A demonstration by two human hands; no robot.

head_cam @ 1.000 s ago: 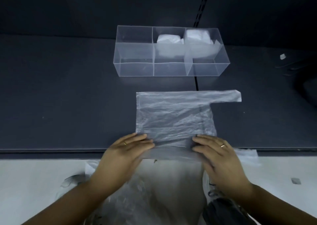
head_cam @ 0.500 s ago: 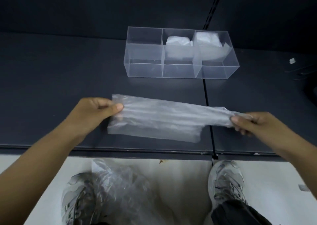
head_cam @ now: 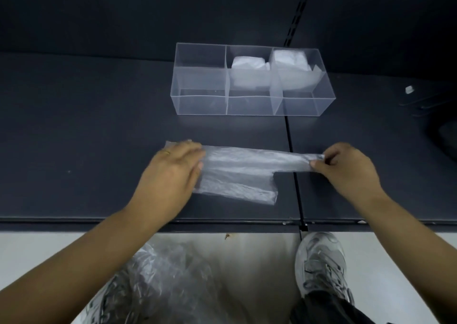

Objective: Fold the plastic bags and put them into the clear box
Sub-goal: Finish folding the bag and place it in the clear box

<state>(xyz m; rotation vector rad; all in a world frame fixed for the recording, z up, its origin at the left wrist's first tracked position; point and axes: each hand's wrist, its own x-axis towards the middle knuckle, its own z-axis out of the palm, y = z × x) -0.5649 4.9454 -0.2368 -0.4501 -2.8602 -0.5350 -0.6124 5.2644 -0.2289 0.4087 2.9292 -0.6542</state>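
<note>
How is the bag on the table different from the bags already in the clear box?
The bag on the table is spread long and flat; the bags in the clear box are folded into small thick bundles. The table bag looks see-through and grey; the boxed ones look whiter. The left hand presses the table bag and the right hand pinches its end; nobody touches the boxed ones. All are thin, crinkly plastic.

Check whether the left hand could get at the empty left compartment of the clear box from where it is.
Probably yes. The left hand lies flat on the plastic bag, and only bare table separates it from the clear box, whose open-topped left compartment holds nothing.
</note>
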